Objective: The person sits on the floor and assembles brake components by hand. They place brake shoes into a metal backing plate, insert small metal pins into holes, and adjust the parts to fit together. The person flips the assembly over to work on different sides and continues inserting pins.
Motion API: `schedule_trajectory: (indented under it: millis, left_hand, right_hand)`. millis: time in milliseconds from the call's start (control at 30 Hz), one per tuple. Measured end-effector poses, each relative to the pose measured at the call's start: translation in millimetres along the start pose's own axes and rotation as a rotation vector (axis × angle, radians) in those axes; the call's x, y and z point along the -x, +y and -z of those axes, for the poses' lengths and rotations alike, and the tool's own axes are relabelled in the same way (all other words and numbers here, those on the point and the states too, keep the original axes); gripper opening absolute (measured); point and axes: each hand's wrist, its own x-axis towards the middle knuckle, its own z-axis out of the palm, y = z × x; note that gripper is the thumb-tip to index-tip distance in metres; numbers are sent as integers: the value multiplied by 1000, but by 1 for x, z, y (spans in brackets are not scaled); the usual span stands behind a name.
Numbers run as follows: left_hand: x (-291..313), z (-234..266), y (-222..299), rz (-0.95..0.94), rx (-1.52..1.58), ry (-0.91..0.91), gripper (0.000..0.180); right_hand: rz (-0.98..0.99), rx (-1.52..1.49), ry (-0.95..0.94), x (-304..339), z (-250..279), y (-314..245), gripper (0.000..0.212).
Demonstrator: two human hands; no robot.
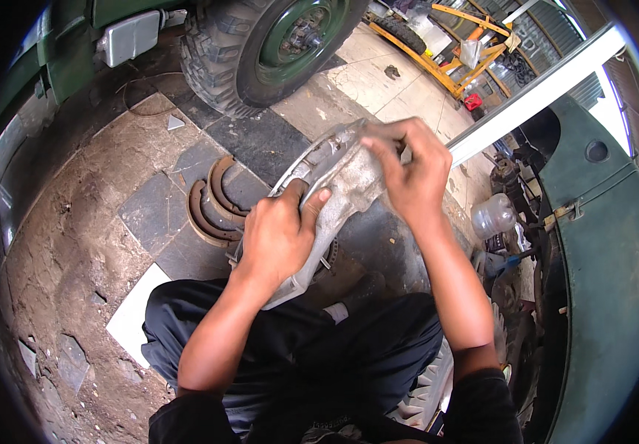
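A grey cast-metal housing [345, 177] is held tilted above my lap, its far end pointing up and away from me. My left hand [279, 233] is closed around its near left edge, with the thumb on the outer face. At the far upper end my right hand [416, 159] has its fingers curled in a pinch against the rim. Motion slightly smears those fingertips, and what they hold, if anything, is hidden. Beyond my left hand, two curved brake shoes [212, 226] lie side by side on the tiles.
A green vehicle's wheel with a knobbly tyre [220, 63] stands ahead. To the right are a green vehicle panel [608, 244], a clear plastic bottle [493, 216] and a white post [534, 92]. Yellow metal frame [449, 78] stands at far right. Broken tiles [75, 362] lie on dirt at left.
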Motion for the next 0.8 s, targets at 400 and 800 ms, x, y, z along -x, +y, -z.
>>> schedule_trajectory:
  millis: [400, 800]
  left_hand:
    - [3, -4, -5, -41, 19, 66, 42]
    - [-2, -1, -2, -66, 1, 68, 41]
  right_hand:
    - [-44, -50, -58, 5, 3, -2, 13]
    - [-412, 116, -124, -18, 2, -5, 11]
